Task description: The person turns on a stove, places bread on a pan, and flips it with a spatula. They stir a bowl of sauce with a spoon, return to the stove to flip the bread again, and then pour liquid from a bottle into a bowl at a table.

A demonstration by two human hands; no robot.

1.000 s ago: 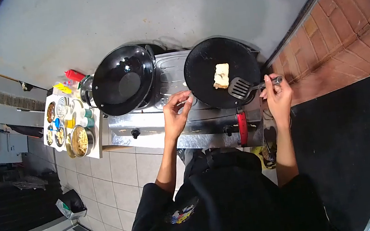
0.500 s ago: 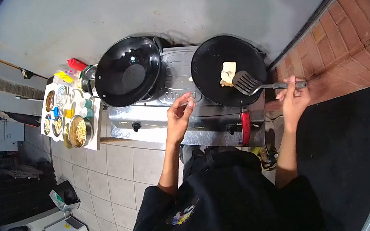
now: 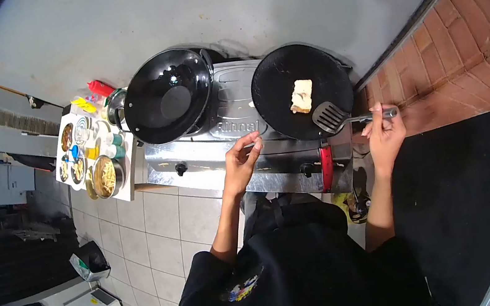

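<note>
My right hand (image 3: 387,139) is closed around the handle of a slotted spatula (image 3: 330,118). The spatula's black head hovers low over the right side of a black frying pan (image 3: 277,95) with a red handle (image 3: 327,168). Inside the pan lies a browned, pale rectangular piece of food, possibly bread (image 3: 301,95), just left of the spatula and apart from it. My left hand (image 3: 242,162) hangs in front of the stove with loosely curled fingers, thumb near the fingertips. Nothing shows in it.
A black wok (image 3: 168,98) sits on the left burner of the steel gas stove (image 3: 215,166). Further left, a white table (image 3: 128,182) bears bowls, jars, a red bottle (image 3: 100,87) and a pot of fries (image 3: 107,175). A brick wall (image 3: 438,57) borders the right side.
The spatula has shifted slightly right and down, away from the food, which now shows more fully. My left hand has moved slightly right and down.
</note>
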